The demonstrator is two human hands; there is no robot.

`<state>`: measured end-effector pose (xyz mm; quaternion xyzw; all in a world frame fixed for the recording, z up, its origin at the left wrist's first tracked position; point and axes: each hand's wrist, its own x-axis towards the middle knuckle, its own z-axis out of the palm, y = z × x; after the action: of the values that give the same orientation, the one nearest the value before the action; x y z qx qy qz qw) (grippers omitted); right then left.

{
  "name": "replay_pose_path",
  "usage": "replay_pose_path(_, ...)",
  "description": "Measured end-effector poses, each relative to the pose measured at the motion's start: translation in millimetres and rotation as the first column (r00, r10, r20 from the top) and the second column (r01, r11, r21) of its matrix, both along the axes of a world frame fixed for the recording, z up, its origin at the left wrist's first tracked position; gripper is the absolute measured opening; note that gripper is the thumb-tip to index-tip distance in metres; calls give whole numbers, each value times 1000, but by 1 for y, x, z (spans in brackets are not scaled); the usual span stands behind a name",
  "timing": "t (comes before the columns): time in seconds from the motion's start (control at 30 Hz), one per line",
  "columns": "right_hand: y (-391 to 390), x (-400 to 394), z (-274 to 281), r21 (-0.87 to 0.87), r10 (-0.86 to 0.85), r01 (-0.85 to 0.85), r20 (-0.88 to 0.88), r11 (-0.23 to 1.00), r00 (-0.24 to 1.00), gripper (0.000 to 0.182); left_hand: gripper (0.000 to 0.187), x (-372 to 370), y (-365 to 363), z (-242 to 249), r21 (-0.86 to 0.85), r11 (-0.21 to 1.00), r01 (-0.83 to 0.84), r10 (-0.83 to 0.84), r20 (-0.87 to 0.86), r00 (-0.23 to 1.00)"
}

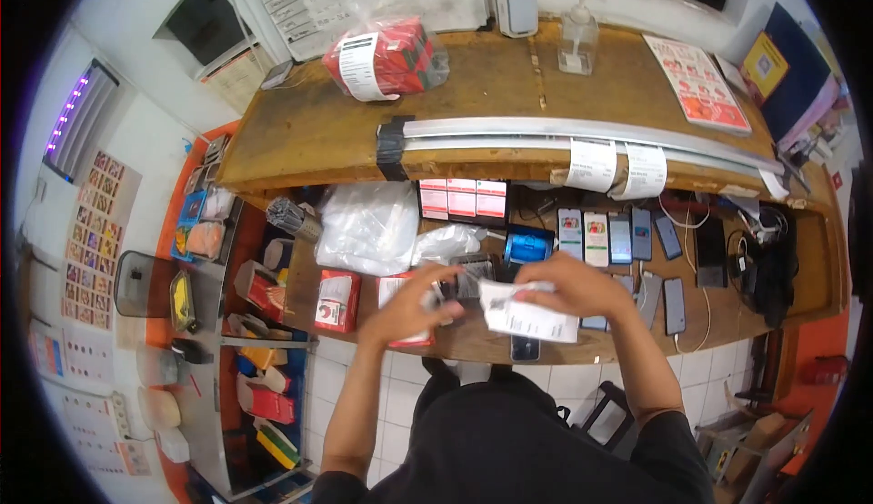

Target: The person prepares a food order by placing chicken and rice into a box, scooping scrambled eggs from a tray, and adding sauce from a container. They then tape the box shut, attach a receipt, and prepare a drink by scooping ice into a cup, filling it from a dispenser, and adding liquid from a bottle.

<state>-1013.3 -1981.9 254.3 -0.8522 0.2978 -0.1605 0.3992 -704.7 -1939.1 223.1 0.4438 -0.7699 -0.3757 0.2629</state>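
Note:
Over the front of the wooden counter, my right hand point(573, 288) is closed on a white printed receipt point(536, 320), its fingers at the paper's upper edge. My left hand point(414, 304) is to its left, fingers apart and curved, above a red and white box point(409, 339); it is blurred. A dark device point(475, 277) lies between the hands, partly covered. Another red and white box point(337, 301) stands to the left of my left hand. Just behind my right hand is a blue cylindrical object point(529, 248).
Several phones point(620, 238) and cables lie at the right. Plastic bags point(368, 227) and a tablet point(462, 204) are at the back. Two receipts point(591, 166) hang from the metal rail point(509, 129) of the upper shelf, which holds a bagged red package point(386, 57) and a pump bottle point(577, 36).

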Motion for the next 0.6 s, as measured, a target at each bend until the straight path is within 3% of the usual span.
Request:
replay_pose_path(0.03, -5, 10, 4, -75, 84, -89, -66, 993, 994, 29, 30, -19, -2, 5, 27, 994, 101, -100, -58, 993)
replay_pose_path(0.07, -9, 21, 8, 22, 161, -159, -64, 987, 985, 31, 25, -34, -6, 7, 45, 978, 203, -197, -116, 974)
replay_pose_path(0.1, -16, 22, 16, -37, 128, -130, -61, 991, 990, 30, 26, -40, -14, 5, 88, 980, 177, -163, -148, 976)
replay_pose_path(0.2, -57, -2, 31, -217, 21, -33, -61, 976, 998, 26, 29, -23, -43, -24, 231, 941, -248, 310, -291, 905)
replay_pose_path(0.27, -77, -5, 69, 32, -242, 245, -79, 969, 967, 32, 31, -28, -59, -39, 100, 940, -326, 340, -344, 875)
replay_pose_path(0.33, -104, 0, 49, 33, -492, 496, 200, 868, 847, 33, 31, -50, -63, -31, 27, 926, -378, 366, -319, 874)
replay_pose_path(0.37, -114, 4, 38, -99, -502, 535, 242, 839, 831, 33, 30, -58, -67, -51, 98, 909, -406, 415, -316, 853)
replay_pose_path(0.43, -132, 14, 17, -350, -492, 592, 338, 726, 802, 35, 29, -72, -70, -61, 115, 935, -335, 354, -288, 890)
replay_pose_path(0.47, -138, 14, 10, -484, -459, 533, 272, 694, 846, 26, 30, -75, -72, -66, 143, 948, -285, 312, -224, 923)
replay_pose_path(0.53, -138, 17, 1, -649, -451, 478, 225, 592, 864, 19, 33, -84, -72, -75, 174, 975, -139, 174, -206, 963)
replay_pose_path(0.6, -134, 20, -3, -658, -464, 507, 259, 557, 847, 17, 35, -94, -71, -73, 252, 966, -60, 115, -210, 971)
